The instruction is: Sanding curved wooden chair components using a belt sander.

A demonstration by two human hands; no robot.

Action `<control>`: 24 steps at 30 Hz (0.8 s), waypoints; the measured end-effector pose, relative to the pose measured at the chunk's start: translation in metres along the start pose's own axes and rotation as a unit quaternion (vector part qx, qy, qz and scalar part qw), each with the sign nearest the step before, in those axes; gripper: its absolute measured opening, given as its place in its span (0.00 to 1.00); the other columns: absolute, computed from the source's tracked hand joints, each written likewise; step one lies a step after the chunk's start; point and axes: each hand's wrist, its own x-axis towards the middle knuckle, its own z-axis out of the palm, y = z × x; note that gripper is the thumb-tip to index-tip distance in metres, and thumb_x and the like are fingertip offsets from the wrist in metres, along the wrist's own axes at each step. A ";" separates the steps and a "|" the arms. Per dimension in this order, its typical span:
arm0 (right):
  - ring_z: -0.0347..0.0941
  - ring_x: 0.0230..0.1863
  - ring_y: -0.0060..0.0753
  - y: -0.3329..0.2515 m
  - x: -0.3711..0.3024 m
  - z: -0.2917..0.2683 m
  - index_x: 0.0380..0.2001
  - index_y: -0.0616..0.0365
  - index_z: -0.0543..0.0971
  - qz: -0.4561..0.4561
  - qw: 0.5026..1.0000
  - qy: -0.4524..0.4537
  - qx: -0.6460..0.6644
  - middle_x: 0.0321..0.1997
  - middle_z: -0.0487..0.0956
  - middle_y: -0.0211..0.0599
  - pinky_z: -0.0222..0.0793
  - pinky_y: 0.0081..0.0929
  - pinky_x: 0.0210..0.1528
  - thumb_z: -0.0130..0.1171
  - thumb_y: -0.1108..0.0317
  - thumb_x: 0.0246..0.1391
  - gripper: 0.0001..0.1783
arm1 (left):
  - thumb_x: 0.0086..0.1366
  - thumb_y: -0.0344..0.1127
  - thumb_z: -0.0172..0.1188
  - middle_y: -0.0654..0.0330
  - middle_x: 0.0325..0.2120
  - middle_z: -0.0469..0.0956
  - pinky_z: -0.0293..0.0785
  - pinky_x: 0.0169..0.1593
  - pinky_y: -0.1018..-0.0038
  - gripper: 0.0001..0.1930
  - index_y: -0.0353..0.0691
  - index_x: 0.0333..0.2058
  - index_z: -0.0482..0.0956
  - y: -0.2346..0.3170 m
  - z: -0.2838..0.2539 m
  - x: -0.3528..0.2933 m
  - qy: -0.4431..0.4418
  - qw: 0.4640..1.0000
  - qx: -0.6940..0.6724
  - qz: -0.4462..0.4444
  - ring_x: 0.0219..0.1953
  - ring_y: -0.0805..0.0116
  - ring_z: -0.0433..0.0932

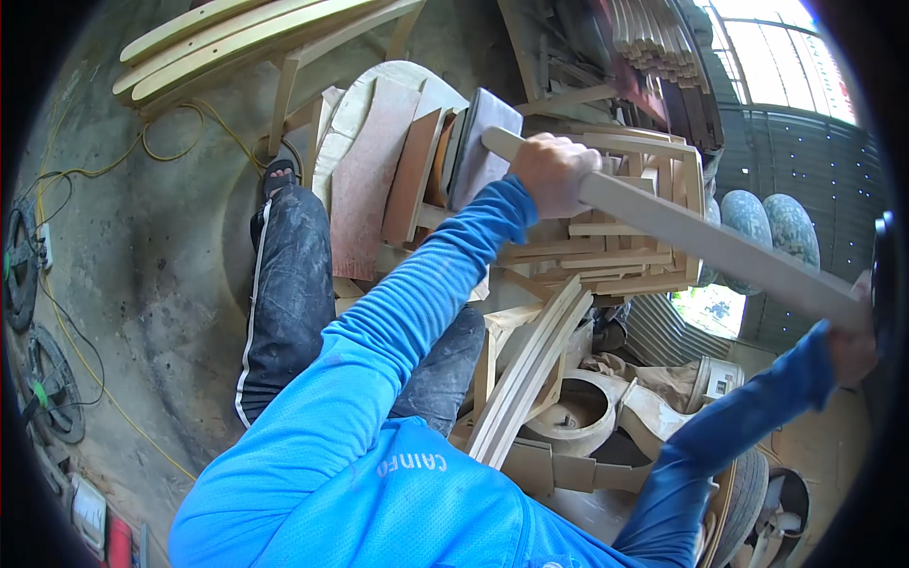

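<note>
A long, pale wooden slat (705, 225) slants across the upper right, held in both hands. My left hand (557, 174) is closed around it near its narrow, rounded end. Toward the right rim my right hand (852, 343) grips the wider end; that hand is blurred and its fingers are partly hidden. Just beyond the narrow end stands a grey flat-faced block (487, 147), close to my left hand. I cannot tell whether the slat touches it.
Curved wooden panels (365, 180) lean left of the block. A stack of wooden frames (625, 256) stands beneath the slat. More slats (535, 369) lie near my body, beside a round cast machine part (573, 412). Long boards (246, 43) rest at upper left; a yellow cable (114, 402) crosses the floor.
</note>
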 end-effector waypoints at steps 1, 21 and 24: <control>0.71 0.30 0.34 -0.025 -0.049 0.000 0.31 0.56 0.74 -0.025 0.997 0.052 -0.057 0.27 0.73 0.33 0.71 0.36 0.39 0.56 0.61 0.64 0.11 | 0.47 0.45 0.74 0.63 0.24 0.81 0.78 0.40 0.61 0.15 0.50 0.32 0.81 0.003 0.011 -0.003 -0.006 0.999 -0.020 0.034 0.31 0.58 0.83; 0.69 0.34 0.22 -0.144 -0.328 -0.116 0.32 0.48 0.67 0.063 0.972 0.211 0.087 0.30 0.67 0.24 0.68 0.29 0.47 0.55 0.57 0.72 0.14 | 0.74 0.69 0.40 0.51 0.42 0.79 0.52 0.70 0.50 0.36 0.42 0.43 0.85 0.086 -0.032 -0.083 -0.314 0.948 -0.015 -0.054 0.56 0.53 0.73; 0.69 0.34 0.22 -0.132 -0.342 -0.081 0.34 0.47 0.67 0.045 0.975 0.214 0.035 0.31 0.67 0.25 0.68 0.30 0.47 0.55 0.57 0.72 0.13 | 0.75 0.59 0.42 0.51 0.43 0.80 0.53 0.67 0.50 0.29 0.43 0.41 0.86 0.062 -0.029 -0.065 -0.304 0.951 -0.008 -0.056 0.55 0.55 0.74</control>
